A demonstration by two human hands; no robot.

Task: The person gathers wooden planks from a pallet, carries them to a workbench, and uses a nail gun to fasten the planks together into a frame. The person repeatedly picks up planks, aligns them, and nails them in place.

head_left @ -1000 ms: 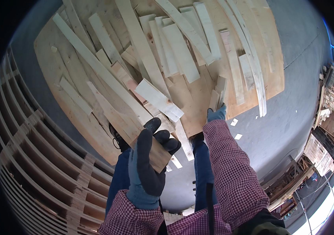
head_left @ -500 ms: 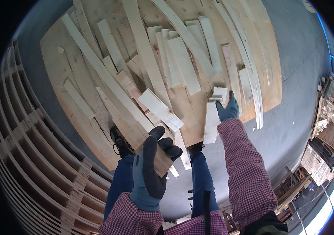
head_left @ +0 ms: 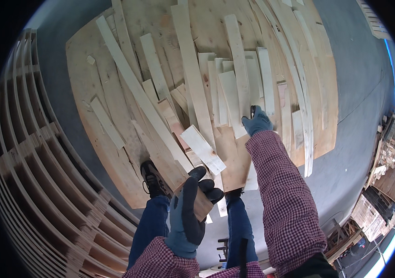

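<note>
My left hand (head_left: 189, 215), in a blue and dark glove, is closed around a flat wooden board. One end of this board (head_left: 202, 206) shows between thumb and fingers; it seems to run on up and left, partly behind the hand. My right hand (head_left: 256, 122), gloved too, is closed at the near end of a long pale wooden strip (head_left: 237, 60), which lies across shorter strips (head_left: 267, 78). The fingertips are partly hidden. Between the hands, a short pale board (head_left: 203, 149) rests at a slant on other pieces.
Beneath the loose strips is a large plywood sheet (head_left: 81, 74) on the grey floor (head_left: 359, 83). My shoes stand at its near edge. A slatted wooden rack (head_left: 35, 153) rises at left. Stacked wood scraps (head_left: 387, 148) lie at far right.
My right hand has moved up and left from an open pose beside a small white block and closed at the long strip. That strip has swung from slanted to nearly upright in view. My left hand keeps its board.
</note>
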